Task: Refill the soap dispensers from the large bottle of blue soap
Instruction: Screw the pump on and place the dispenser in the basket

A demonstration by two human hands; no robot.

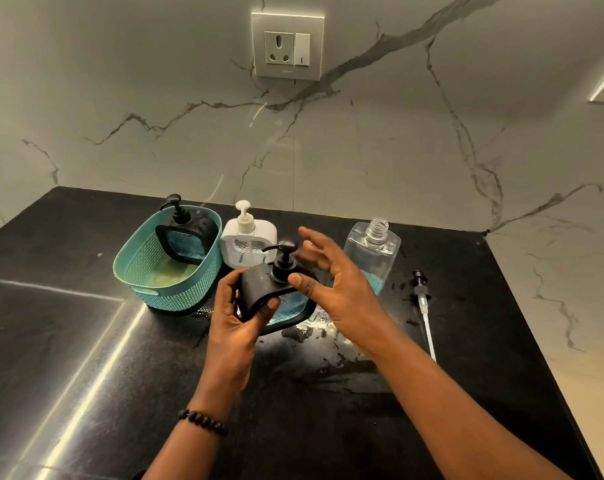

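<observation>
1. On the black stone countertop [68, 341], right in front of you, you are gripping the black soap dispenser [259, 289] with your left hand [240, 315], fingers wrapped round its left side and thumb pressing on its front edge.
2. Your right hand [335, 282] is hovering spread wide beside the dispenser's black pump head [282, 258], thumb tip just touching the pump collar, the other fingers fanned out and grasping nothing.
3. The dispenser is sitting tilted towards you, blue soap showing through its textured window.
4. The large clear bottle [373, 254] is standing uncapped behind your right hand, near the back wall, with blue soap lying low in its base.
5. Its loose pump [423, 306] is lying flat on the counter to the right, its long white tube pointing towards you.
6. A teal basket [148, 271] is sitting to the left, holding a second black dispenser [186, 237] leaning against its back wall.
7. A white dispenser [246, 240] is standing upright just beside the basket, between it and the large bottle.
8. Wet patches and droplets are glinting on the counter under and behind your hands.
9. A pale marble-veined wall [362, 150] is rising behind it all, carrying a socket and switch plate [287, 46].
10. A beaded bracelet [203, 421] is circling your left wrist.
</observation>
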